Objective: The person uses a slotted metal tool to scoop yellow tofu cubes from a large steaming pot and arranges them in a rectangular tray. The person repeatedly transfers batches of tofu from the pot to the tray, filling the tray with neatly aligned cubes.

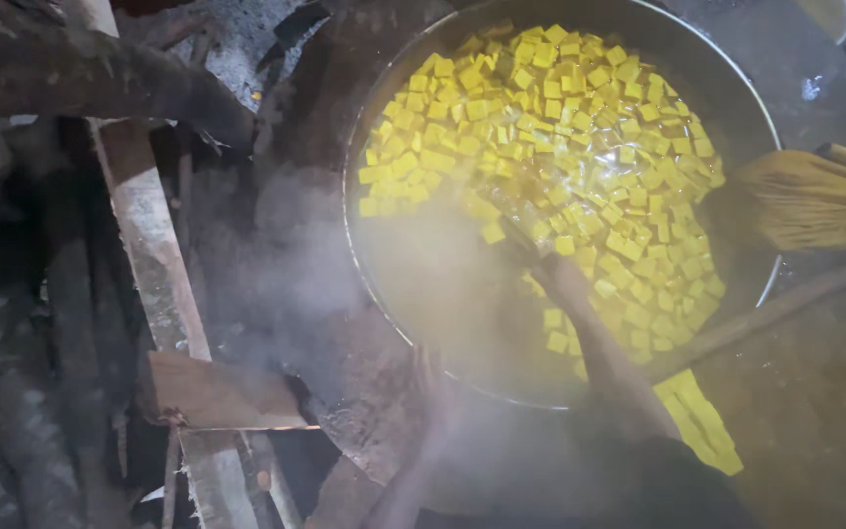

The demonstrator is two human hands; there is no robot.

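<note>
We look down through steam at a wide metal wok set over a soot-blackened hearth. It is filled with bright yellow cubes floating in a yellowish liquid; the cubes crowd the far and right parts of the pan, while the near left part shows mostly cloudy liquid.

Our right hand reaches out over the liquid near the middle of the wok, closed around a dark thin handle that runs up and to the left among the cubes; steam blurs the fingers, so we cannot tell the exact grip.

Our left hand sits at the near rim of the wok, touching or just above it. It is dim and veiled by steam, and we cannot tell whether it is spread or closed.

At the right edge a yellow-stained woven scoop lies over the rim, with a long wooden stick slanting beneath it. A stack of yellow slabs lies just outside the near rim. Rough wooden planks and logs lie to the left.
</note>
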